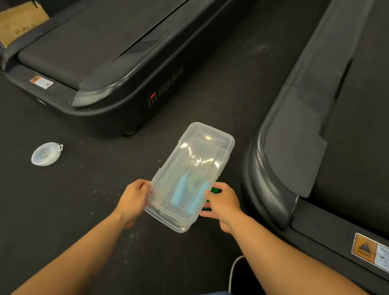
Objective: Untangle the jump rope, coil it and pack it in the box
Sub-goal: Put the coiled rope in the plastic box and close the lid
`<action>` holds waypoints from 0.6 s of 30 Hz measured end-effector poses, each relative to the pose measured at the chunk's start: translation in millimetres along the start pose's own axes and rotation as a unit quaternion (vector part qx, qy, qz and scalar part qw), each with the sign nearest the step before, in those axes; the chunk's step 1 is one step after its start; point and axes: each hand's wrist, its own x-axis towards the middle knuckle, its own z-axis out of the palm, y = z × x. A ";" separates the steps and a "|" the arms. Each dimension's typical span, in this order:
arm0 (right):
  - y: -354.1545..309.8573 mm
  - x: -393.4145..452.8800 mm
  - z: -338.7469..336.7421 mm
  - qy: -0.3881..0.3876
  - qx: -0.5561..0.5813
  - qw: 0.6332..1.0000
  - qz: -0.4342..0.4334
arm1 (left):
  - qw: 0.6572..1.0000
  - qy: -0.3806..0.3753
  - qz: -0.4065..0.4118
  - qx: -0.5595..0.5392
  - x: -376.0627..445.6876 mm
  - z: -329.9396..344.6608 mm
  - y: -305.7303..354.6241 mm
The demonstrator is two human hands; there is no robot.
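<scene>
Now: box (pixel 190 176) on floor (pixel 31 199), long axis 1–7 o'clock, lid on | jump rope (pixel 189 193) inside, near end | left hand (pixel 132 200) grip at 9 o'clock edge, right hand (pixel 222 205) at 3; both pressed on sides, equally near | latching seems left.

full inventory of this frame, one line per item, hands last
box: 1, clear plastic, lid on, on the floor at centre, held at its near end
jump rope handles: 2, light blue, inside the box, greenish rope beside them
green item: 1, right of the box, partly hidden by the right hand, cannot tell what it is
small round container: 1, clear, on the floor to the left
treadmills: 2, black, upper left and right
cardboard: 1, brown, far left
white cable: 1, on the floor near the right arm
floor: dark
left hand: on the box's left side
right hand: on the box's right side
</scene>
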 end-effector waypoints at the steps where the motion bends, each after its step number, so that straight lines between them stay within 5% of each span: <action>1: 2.0 0.3 -1.2 0.002 -0.006 1.000 -0.001 | 0.999 0.004 0.009 0.047 0.6 1.8 -0.4; 18: 31.5 12.8 17.6 0.041 0.013 0.999 0.032 | 0.967 0.044 0.037 0.247 9.1 2.1 -30.9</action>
